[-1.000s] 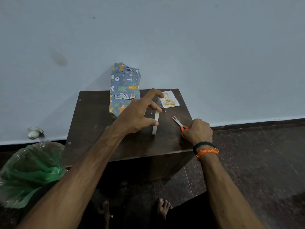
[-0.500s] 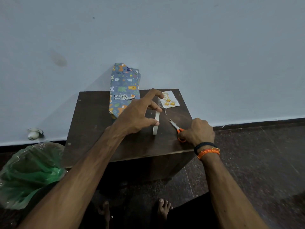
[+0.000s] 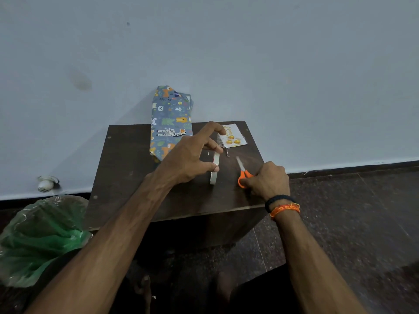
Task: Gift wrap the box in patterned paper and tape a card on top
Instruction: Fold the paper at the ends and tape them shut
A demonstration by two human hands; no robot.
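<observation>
Box [image 3: 170, 123] wrapped in blue animal-print paper, at the far edge of the dark tabletop [image 3: 127, 168], leaning against the wall [image 3: 249, 53]; card [image 3: 233, 138] with yellow balls lies flat at the far right corner, apart from the box; tape roll [image 3: 214, 168] stands on edge mid-tabletop, left hand [image 3: 188, 159] pinching it between thumb and fingers, index finger raised; right hand [image 3: 267, 181] curled round orange-handled scissors [image 3: 243, 169], blades pointing toward the card; green plastic bag [image 3: 38, 236] on the floor at left.
</observation>
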